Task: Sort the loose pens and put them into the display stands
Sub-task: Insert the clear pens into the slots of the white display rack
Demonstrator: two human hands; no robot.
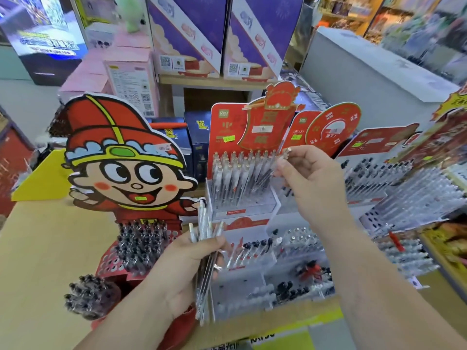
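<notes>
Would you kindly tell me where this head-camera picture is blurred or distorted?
Head view: motion blur smears the right hand, its pen and the pen bundle in the left hand; the cartoon cut-out is crisp; wide-angle distortion tilts the white cabinet; lighting even.

one wide-angle view from the person's head looks forward and down, close over the left hand (180, 270) and right hand (312, 180). the worktop (50, 261) and display stands (240, 212) lie near, shop shelves (417, 29) far behind.
</notes>
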